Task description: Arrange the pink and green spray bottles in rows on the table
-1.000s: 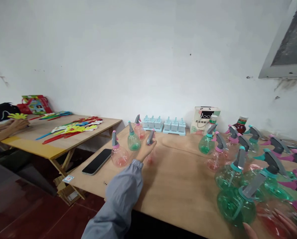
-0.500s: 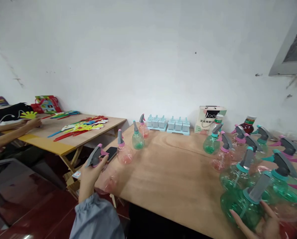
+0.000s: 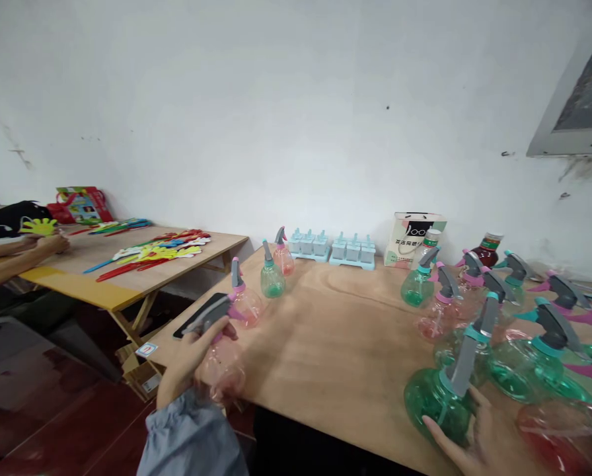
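Observation:
My left hand (image 3: 189, 357) is closed round the neck of a pink spray bottle (image 3: 225, 370) with a grey and pink trigger head, tilted, near the table's front left corner. Just behind it stands another pink spray bottle (image 3: 248, 305). Farther back are a green spray bottle (image 3: 273, 281) and a pink one with a dark grey head (image 3: 283, 260). At the front right, my right hand (image 3: 467, 439) grips the body of a green spray bottle (image 3: 435, 403) low down, with thumb and fingers on either side. Part of its palm lies beyond the lower frame edge.
Several green and pink spray bottles (image 3: 524, 360) crowd the right side. Along the wall stand pale blue popsicle moulds (image 3: 308, 246), a paper bag (image 3: 400, 244) and a dark red bottle (image 3: 488, 251). A phone (image 3: 199, 317) lies at left. Another person's hands (image 3: 48, 246) hold a yellow hand-shaped clapper.
My right hand has carried the green bottle left, away from the cluster. My left hand has moved slightly right and down, and its pink bottle's head has tipped over. The view has shifted a little.

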The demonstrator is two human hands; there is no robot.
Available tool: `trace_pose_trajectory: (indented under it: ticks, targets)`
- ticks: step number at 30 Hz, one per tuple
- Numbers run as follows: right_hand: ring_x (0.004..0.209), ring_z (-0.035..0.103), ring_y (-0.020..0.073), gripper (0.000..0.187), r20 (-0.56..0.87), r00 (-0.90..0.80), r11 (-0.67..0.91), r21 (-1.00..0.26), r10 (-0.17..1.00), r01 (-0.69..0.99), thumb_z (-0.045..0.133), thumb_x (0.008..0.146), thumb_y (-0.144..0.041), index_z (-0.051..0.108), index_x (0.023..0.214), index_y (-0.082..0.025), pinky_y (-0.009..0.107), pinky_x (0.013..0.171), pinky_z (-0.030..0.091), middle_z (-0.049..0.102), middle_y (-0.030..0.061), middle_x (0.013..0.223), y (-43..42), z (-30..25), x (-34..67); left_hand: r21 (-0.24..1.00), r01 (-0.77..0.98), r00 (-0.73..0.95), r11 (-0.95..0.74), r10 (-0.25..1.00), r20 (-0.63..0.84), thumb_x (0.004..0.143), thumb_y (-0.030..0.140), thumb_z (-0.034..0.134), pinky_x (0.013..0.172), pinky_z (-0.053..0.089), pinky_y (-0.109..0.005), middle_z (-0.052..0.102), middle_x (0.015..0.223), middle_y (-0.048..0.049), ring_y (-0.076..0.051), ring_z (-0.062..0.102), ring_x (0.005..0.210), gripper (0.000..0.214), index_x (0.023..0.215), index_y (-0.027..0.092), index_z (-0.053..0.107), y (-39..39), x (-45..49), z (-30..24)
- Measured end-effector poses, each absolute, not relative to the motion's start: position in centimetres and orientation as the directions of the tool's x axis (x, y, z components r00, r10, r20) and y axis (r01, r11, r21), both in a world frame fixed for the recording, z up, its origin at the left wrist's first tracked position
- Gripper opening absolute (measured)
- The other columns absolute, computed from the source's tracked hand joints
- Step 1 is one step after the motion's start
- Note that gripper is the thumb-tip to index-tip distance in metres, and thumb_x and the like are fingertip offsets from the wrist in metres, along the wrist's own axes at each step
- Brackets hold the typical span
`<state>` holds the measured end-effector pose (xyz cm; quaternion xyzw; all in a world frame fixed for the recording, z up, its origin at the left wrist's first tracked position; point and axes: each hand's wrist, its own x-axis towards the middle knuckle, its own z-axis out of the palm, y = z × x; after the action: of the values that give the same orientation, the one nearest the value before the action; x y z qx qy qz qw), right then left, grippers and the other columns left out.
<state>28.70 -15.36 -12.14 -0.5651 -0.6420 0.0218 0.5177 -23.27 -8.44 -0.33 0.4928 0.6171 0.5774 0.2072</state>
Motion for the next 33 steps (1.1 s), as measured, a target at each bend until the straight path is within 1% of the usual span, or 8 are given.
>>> trace_pose_trajectory:
  ticks: [6, 14, 17, 21, 23, 26, 29, 33]
  targets:
    - [0.130, 0.058, 0.0338, 0.074, 0.486, 0.043, 0.376, -0.728, 0.873, 0.574, 0.065, 0.086, -0.055, 0.033, 0.146, -0.024, 0.053, 0.108, 0.050, 0.053, 0.0159, 0.143, -13.3, -11.5, 23.4, 0.849, 0.312, -0.172, -0.426, 0.854, 0.491, 0.080, 0.061, 0.065, 0.076, 0.058, -0.041, 0.070, 0.071, -0.0049, -0.024, 0.068, 0.073, 0.040, 0.076, 0.023, 0.073, -6.4, -10.6, 2.3]
    - [0.138, 0.051, 0.0338, 0.075, 0.416, -0.092, 0.416, -0.818, 0.905, 0.397, 0.070, 0.085, -0.046, 0.036, 0.148, -0.023, 0.053, 0.116, 0.041, 0.051, 0.0163, 0.148, -12.7, -11.5, 19.1, 0.768, 0.174, -0.120, -0.617, 0.760, 0.638, 0.081, 0.056, 0.072, 0.076, 0.058, -0.042, 0.069, 0.085, -0.0031, -0.022, 0.066, 0.072, 0.045, 0.115, 0.028, 0.067, 1.8, -0.8, -1.1]
    - [0.141, 0.048, 0.0339, 0.076, 0.418, -0.094, 0.420, -0.823, 0.904, 0.383, 0.070, 0.086, -0.045, 0.035, 0.150, -0.023, 0.054, 0.117, 0.039, 0.048, 0.0170, 0.151, -12.7, -12.3, 18.8, 0.701, 0.231, -0.208, -0.675, 0.670, 0.713, 0.072, 0.057, 0.079, 0.092, 0.055, -0.051, 0.066, 0.111, -0.0079, -0.027, 0.067, 0.097, 0.070, 0.131, 0.029, 0.054, 2.0, -1.3, -1.8]
    - [0.137, 0.051, 0.0341, 0.076, 0.482, -0.062, 0.465, -0.792, 0.874, 0.394, 0.070, 0.086, -0.044, 0.035, 0.151, -0.023, 0.053, 0.115, 0.042, 0.050, 0.0163, 0.147, -13.0, -12.5, 18.5, 0.542, 0.276, -0.347, -0.794, 0.444, 0.826, 0.065, 0.075, 0.074, 0.117, 0.031, -0.060, 0.049, 0.140, -0.0167, -0.038, 0.045, 0.137, 0.097, 0.141, 0.023, 0.046, -2.9, -3.1, -0.9]
    - [0.133, 0.054, 0.0355, 0.077, 0.548, -0.074, 0.522, -0.738, 0.833, 0.428, 0.072, 0.084, -0.045, 0.038, 0.150, -0.024, 0.053, 0.111, 0.047, 0.053, 0.0159, 0.143, -13.4, -12.0, 18.2, 0.581, 0.143, -0.076, -0.801, 0.576, 0.814, 0.065, 0.074, 0.076, 0.119, 0.030, -0.056, 0.051, 0.142, -0.0169, -0.039, 0.044, 0.138, 0.094, 0.140, 0.023, 0.051, -6.9, -3.3, 0.2]
    - [0.124, 0.060, 0.0377, 0.078, 0.634, -0.104, 0.593, -0.636, 0.766, 0.494, 0.074, 0.080, -0.048, 0.043, 0.149, -0.026, 0.052, 0.101, 0.055, 0.059, 0.0153, 0.134, -14.1, -10.5, 17.6, 0.780, 0.012, 0.423, -0.626, 0.710, 0.563, 0.055, 0.058, 0.091, 0.119, 0.034, -0.053, 0.049, 0.150, -0.0168, -0.040, 0.045, 0.139, 0.113, 0.151, 0.025, 0.043, -12.1, -2.1, 1.5]
    - [0.118, 0.065, 0.0372, 0.078, 0.652, -0.180, 0.633, -0.572, 0.737, 0.521, 0.076, 0.080, -0.050, 0.045, 0.148, -0.029, 0.050, 0.095, 0.058, 0.063, 0.0141, 0.130, -14.9, -9.1, 17.3, 0.883, -0.010, 0.362, -0.469, 0.821, 0.441, 0.067, 0.045, 0.088, 0.114, 0.041, -0.050, 0.055, 0.144, -0.0133, -0.035, 0.054, 0.131, 0.087, 0.144, 0.028, 0.050, -13.8, -0.4, 1.5]
    - [0.127, 0.060, 0.0385, 0.097, 0.651, -0.232, 0.658, -0.546, 0.723, 0.519, 0.078, 0.078, -0.055, 0.030, 0.157, -0.027, 0.050, 0.102, 0.055, 0.055, 0.0158, 0.145, -15.7, -8.2, 17.7, 0.883, -0.207, 0.127, -0.420, 0.884, 0.451, 0.078, 0.039, 0.074, 0.111, 0.045, -0.049, 0.070, 0.114, -0.0093, -0.031, 0.063, 0.116, 0.030, 0.104, 0.025, 0.071, -11.6, -1.1, 1.6]
